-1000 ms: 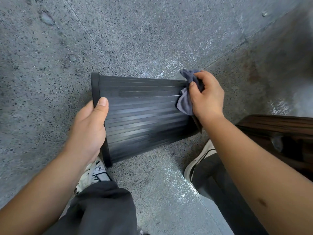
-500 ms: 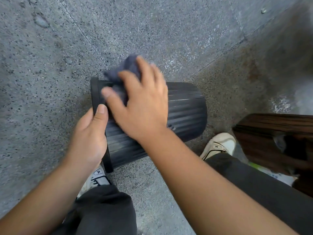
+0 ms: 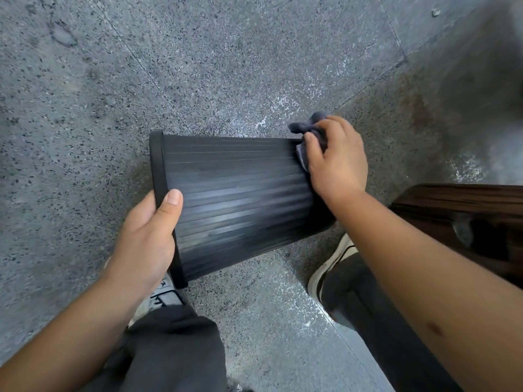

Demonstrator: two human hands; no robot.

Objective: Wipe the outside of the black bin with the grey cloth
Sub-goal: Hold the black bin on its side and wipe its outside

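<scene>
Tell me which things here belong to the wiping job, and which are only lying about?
Job:
black bin
grey cloth
right hand, holding the cloth
left hand, holding the bin's rim

Only lying about:
dark wooden furniture
speckled floor

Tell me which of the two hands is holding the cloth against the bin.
The right hand: it presses the grey cloth against the black bin at its base end. The left hand only grips the bin's rim.

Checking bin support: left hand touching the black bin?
Touching. The head view shows the left hand gripping the black bin at its rim, thumb lying on the ribbed side.
</scene>
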